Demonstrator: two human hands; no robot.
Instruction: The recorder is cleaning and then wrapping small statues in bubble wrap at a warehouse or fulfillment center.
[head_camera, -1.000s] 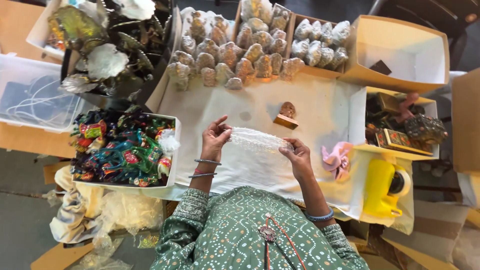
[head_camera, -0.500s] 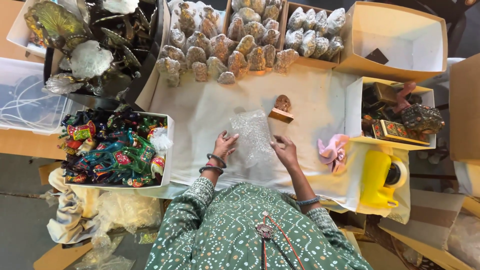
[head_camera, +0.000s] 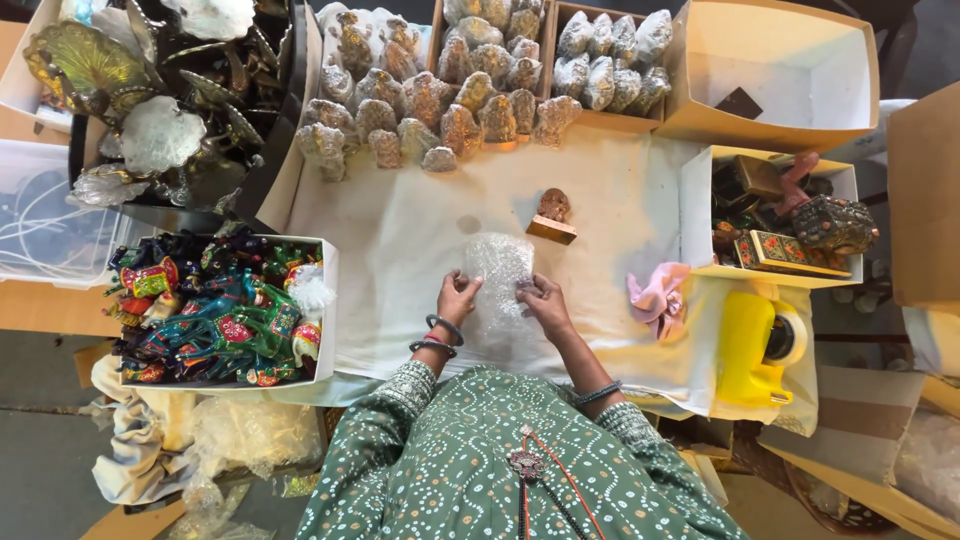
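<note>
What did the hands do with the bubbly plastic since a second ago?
Both hands, left hand and right hand, turned the bubble wrap from sideways to lengthwise and laid it on the white cloth. The small brown figurine stayed put.

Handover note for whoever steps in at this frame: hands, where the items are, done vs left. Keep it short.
Left hand: pinching the left edge of the bubble wrap sheet.
Right hand: pinching its right edge; the sheet lies flat on the white cloth.
Small brown figurine: stands unwrapped on the cloth just beyond the sheet, apart from it.
Done: rows of wrapped figurines sit at the far edge.
Left: the brown figurine is not yet on the wrap.
Nearby: yellow tape dispenser and pink cloth to the right, box of colourful figures to the left.
</note>
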